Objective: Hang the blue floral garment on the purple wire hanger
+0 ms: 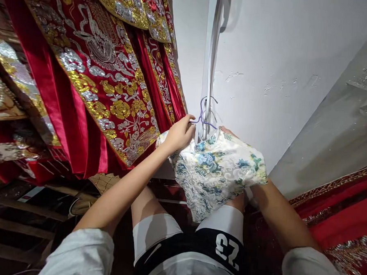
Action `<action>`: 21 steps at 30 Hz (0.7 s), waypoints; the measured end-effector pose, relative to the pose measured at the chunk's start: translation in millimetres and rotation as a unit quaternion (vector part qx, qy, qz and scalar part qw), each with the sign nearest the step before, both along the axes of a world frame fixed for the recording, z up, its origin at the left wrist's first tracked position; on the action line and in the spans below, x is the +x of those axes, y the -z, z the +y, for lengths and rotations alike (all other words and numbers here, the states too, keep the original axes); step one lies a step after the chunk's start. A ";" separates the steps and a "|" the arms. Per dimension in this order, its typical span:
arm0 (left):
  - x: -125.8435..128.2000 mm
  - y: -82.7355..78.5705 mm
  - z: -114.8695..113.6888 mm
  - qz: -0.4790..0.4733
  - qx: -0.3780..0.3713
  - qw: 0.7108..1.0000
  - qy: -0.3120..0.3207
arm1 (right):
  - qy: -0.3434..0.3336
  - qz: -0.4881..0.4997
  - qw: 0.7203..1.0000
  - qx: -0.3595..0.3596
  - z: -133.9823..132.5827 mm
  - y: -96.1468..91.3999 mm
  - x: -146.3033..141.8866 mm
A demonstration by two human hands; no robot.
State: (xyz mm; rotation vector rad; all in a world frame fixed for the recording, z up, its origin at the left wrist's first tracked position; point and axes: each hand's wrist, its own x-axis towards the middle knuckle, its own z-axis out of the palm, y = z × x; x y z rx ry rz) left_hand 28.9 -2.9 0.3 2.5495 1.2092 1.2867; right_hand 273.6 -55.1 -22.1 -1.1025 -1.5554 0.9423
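Nearest me are the shorts; just above them the dress hangs on its hanger, held up between both arms. My left hand is closed on the hanger's arm at the dress's shoulder. My right hand is buried under the cloth, so I cannot tell its grip. Beyond, robes hang left, with the wall behind.

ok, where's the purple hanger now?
Head view, centre: the purple hanger tops the floral garment, its end in the left hand, right of the red embroidered robes.
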 end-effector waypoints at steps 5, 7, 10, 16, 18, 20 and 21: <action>-16.7 8.9 11.1 -0.026 -0.007 0.999 -0.020 | 0.050 0.141 0.988 -0.044 -0.8 19.1 54.6; -15.1 8.0 13.1 -0.031 -0.022 0.999 -0.030 | 0.040 0.133 0.989 -0.056 -9.7 21.6 74.9; -0.2 -3.4 14.7 -0.044 -0.020 0.999 -0.025 | 0.044 0.101 0.994 -0.025 -18.6 8.7 74.0; 6.7 -35.2 22.2 -0.038 -0.005 0.997 -0.070 | 0.034 0.053 0.995 0.082 -30.6 -36.9 17.9; -5.8 -34.2 19.3 -0.045 -0.025 0.996 -0.072 | -0.071 -0.001 0.995 0.075 -43.9 -38.6 8.6; -20.8 -25.4 8.9 -0.050 -0.038 0.998 -0.021 | -0.161 -0.062 0.982 0.080 -56.5 -30.3 5.6; -27.4 -19.1 0.9 -0.049 -0.045 0.998 0.014 | -0.171 -0.094 0.976 0.094 -60.1 -23.0 4.8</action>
